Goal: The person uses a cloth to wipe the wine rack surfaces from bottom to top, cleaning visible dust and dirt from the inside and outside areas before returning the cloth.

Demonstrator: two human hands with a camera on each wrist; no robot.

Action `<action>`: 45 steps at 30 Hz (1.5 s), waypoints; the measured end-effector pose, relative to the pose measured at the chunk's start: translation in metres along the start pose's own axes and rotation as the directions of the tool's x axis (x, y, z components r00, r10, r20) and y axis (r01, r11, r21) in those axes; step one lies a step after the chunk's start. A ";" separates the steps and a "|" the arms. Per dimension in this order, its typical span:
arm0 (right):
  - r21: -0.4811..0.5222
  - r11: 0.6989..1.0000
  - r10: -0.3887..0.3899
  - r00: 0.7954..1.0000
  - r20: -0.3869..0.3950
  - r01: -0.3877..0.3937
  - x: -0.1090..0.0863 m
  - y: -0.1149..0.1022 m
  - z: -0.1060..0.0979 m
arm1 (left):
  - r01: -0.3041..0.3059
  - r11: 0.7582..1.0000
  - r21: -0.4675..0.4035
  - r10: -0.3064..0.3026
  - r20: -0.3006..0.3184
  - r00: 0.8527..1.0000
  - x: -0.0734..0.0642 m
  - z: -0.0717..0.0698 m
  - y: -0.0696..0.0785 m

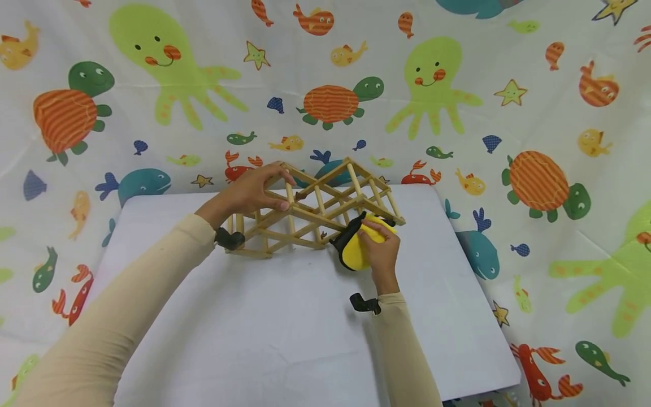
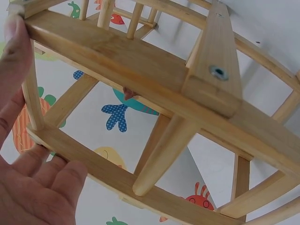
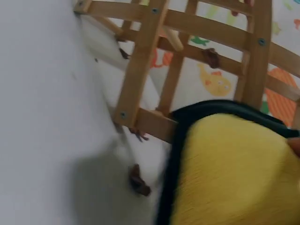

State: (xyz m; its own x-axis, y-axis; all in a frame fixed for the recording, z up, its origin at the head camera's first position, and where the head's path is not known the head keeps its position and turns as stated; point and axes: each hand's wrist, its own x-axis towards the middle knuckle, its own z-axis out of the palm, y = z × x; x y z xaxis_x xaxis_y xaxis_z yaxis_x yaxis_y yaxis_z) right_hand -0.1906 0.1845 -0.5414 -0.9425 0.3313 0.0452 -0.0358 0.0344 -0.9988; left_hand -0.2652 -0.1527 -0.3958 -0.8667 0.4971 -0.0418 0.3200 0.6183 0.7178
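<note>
Gripping wooden rack (image 2: 140, 68), holding yellow cloth (image 1: 354, 252)

Near the bench's (image 1: 285, 322) far edge, the rack (image 1: 311, 215) looks like pale wood, its slats smooth with a faint satin sheen and visible grain, joined by shiny metal rivets (image 2: 219, 72). The yellow pad (image 3: 234, 168) appears to be soft, matt, slightly fuzzy cloth with smoother dark edging (image 3: 229, 108). The bench top is smooth white, the sleeves (image 1: 147, 294) matt woven or knitted cloth.
</note>
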 end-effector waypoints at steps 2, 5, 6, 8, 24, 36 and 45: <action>-0.039 0.999 0.032 0.998 0.056 -0.029 -0.002 0.002 0.000 | 0.001 1.000 -0.005 -0.001 0.002 1.000 -0.001 0.001 0.000; -0.044 0.999 0.016 0.998 0.062 -0.013 -0.008 0.001 -0.007 | -0.003 1.000 -0.008 0.003 0.005 1.000 -0.001 0.002 0.000; -0.032 0.999 0.001 0.999 0.042 0.000 -0.010 -0.001 -0.010 | -0.003 1.000 -0.006 0.003 0.005 1.000 -0.001 0.002 0.001; 0.000 1.000 -0.028 0.999 -0.021 0.028 -0.011 -0.005 -0.015 | -0.007 1.000 0.000 0.007 0.005 1.000 0.000 0.002 0.001; -0.049 0.998 0.031 0.999 0.004 -0.031 -0.022 0.001 -0.021 | 0.016 1.000 -0.002 -0.016 0.009 1.000 0.000 0.005 -0.002; -0.027 0.997 0.066 0.998 0.010 -0.066 -0.029 0.028 0.036 | 0.018 1.000 -0.009 -0.018 0.013 1.000 -0.002 -0.002 -0.001; -0.144 0.976 0.183 0.970 0.159 -0.160 -0.038 0.036 0.051 | 0.019 1.000 0.001 -0.019 0.004 1.000 -0.002 -0.001 -0.002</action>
State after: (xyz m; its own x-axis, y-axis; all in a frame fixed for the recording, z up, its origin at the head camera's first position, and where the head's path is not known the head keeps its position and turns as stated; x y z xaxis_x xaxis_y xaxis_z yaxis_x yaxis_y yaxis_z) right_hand -0.1733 0.1254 -0.5799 -0.9739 0.1775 -0.1418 0.1639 0.1165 -0.9796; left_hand -0.2643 -0.1552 -0.3962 -0.8710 0.4878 -0.0580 0.3040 0.6280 0.7164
